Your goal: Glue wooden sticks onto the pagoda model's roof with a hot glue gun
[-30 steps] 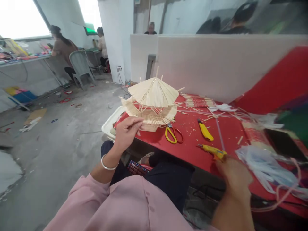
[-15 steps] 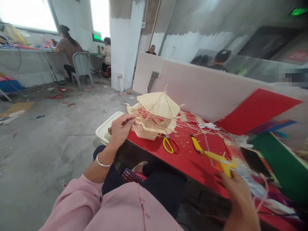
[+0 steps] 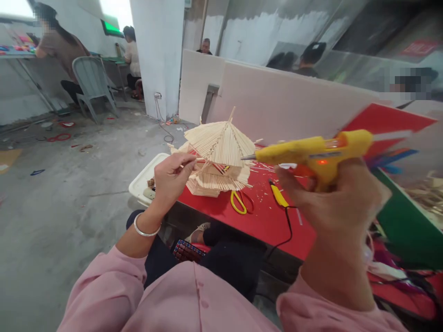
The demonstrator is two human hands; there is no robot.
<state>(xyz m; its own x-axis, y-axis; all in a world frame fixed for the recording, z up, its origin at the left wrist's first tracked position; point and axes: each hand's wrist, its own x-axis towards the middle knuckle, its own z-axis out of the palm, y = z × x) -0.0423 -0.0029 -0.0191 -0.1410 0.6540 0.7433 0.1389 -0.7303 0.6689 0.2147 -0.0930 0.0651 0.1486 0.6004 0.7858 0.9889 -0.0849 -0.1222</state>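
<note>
My right hand (image 3: pixel 356 198) is closed around the handle of a yellow hot glue gun (image 3: pixel 294 151), a small orange light glowing on its side. Its metal nozzle points left, in front of the layered roof of a model pavilion (image 3: pixel 224 143) built from thin wooden sticks. At the model's left side, the fingertips of my left hand (image 3: pixel 175 177) are pinched on what looks like a short thin wooden stick (image 3: pixel 200 159). Yellow-handled scissors (image 3: pixel 238 203) lie just right of the model's base.
On the red tabletop (image 3: pixel 256 223) lies a yellow-and-black tool (image 3: pixel 278 193) with a black cord. A white tray (image 3: pixel 138 184) holds small items at the left. White boards (image 3: pixel 284 99) stand behind the table, a green board (image 3: pixel 404 226) at right. Other people sit farther off.
My right hand has lifted the glue gun from the table's right side and brought it up toward the model's roof. My left hand stays pinched at the model's left side. The view has shifted slightly.
</note>
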